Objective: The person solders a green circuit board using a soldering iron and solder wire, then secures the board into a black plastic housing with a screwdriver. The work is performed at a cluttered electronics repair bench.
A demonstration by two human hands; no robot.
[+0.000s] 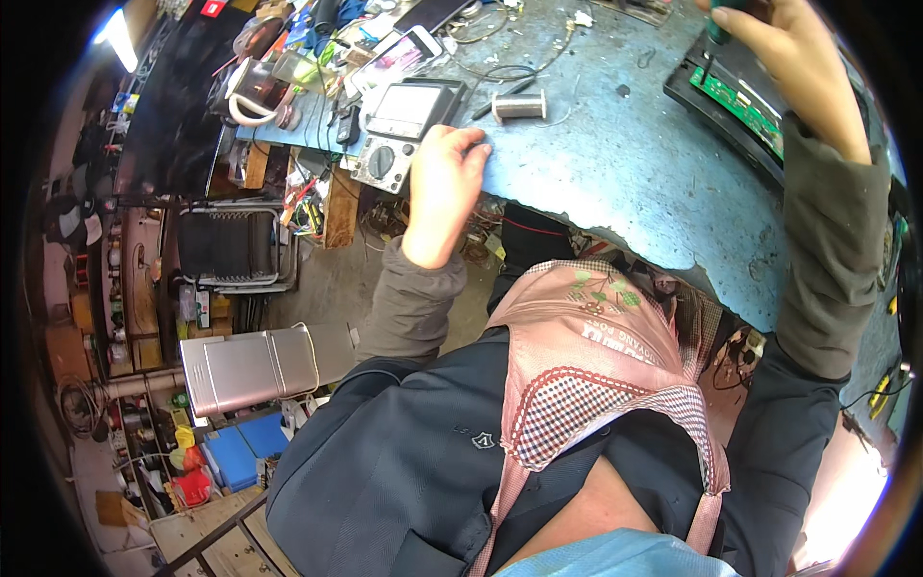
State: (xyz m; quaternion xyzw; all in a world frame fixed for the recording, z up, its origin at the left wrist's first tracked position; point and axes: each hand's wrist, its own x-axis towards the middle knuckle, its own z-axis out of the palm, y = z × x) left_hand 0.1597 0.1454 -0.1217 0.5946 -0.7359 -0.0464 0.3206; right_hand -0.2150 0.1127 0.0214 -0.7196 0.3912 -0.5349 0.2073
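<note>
My right hand (798,67) grips a green-handled screwdriver (717,31) at the upper right. Its dark shaft points down to a green circuit board (738,108), which sits along the edge of a black flat housing (694,94). My left hand (444,188) rests at the near edge of the bench with its fingers curled; whether anything is inside them is hidden. Right beside it lies an analog multimeter (383,163) with a round dial. A spool of solder wire (519,106) lies just beyond my left fingers, next to a dark pen-like tool (481,110).
The blue bench top (615,173) has a ragged near edge. A phone (399,56), a clear jug-like container (258,91) and tangled small parts crowd its far left. Below stand a folded black chair (229,242), a silver case (252,370) and a blue box (245,450).
</note>
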